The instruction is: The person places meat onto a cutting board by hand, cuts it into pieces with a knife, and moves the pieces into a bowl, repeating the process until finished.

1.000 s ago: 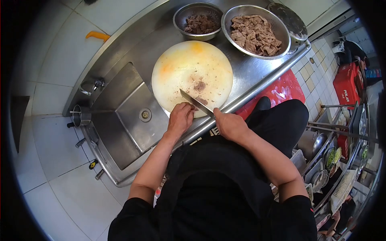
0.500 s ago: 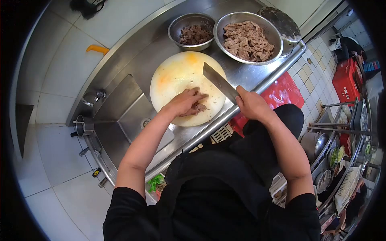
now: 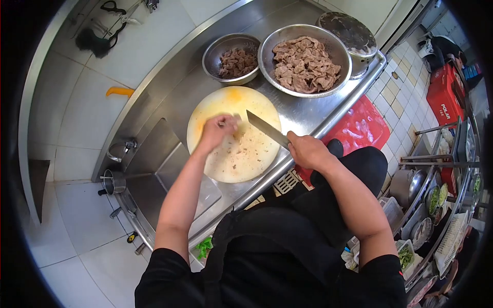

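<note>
My right hand (image 3: 308, 150) is wrapped round the handle of a cleaver (image 3: 267, 128), whose blade reaches over the right part of a round white cutting board (image 3: 246, 164). Above the board's left half is my left hand (image 3: 218, 131), its fingers curled and smeared by motion; whether meat is in them is hidden. Small brown crumbs dot the board. Behind it stand a smaller metal bowl (image 3: 210, 59) with chopped brown meat (image 3: 238, 63) and a larger metal bowl (image 3: 343, 56) heaped with meat slices (image 3: 305, 64).
A steel sink (image 3: 169, 169) with a tap (image 3: 123, 149) lies left of the board. A lidded pot (image 3: 349, 33) stands beyond the large bowl. Right are a red stool (image 3: 362, 126), a red crate (image 3: 441, 97) and shelves with trays (image 3: 452, 238). An orange-handled tool (image 3: 119, 91) lies at the wall.
My left hand has lifted from the meat on the board and moved up and left. That meat no longer shows on the board. The camera view has shifted slightly; the cleaver remains in my right hand.
</note>
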